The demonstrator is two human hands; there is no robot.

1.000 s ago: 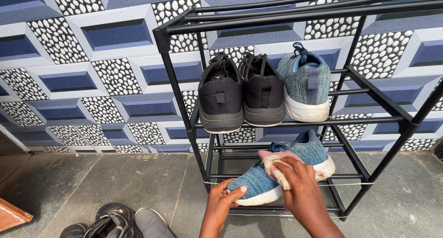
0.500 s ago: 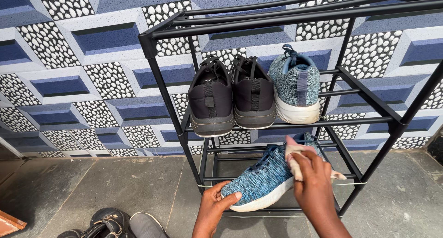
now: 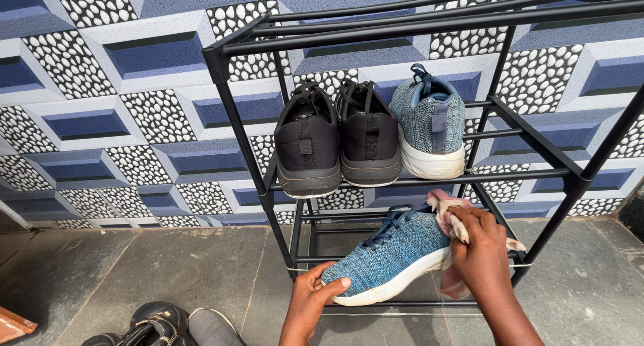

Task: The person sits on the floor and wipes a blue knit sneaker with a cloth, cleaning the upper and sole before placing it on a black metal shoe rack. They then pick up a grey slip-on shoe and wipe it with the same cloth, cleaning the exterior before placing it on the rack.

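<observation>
No packages, labels, signs or screens visible anywhere in view.

3 shoes (image 3: 367, 138) sit on the rack's (image 3: 231, 118) middle shelf, 1 sneaker (image 3: 396, 255) below, sandals (image 3: 157, 322) on the floor left

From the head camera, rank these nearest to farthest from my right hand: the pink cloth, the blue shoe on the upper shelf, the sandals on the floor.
1. Pink cloth: held in the right hand.
2. Blue shoe on the upper shelf: above the hand.
3. Sandals: on the floor, far left.
</observation>
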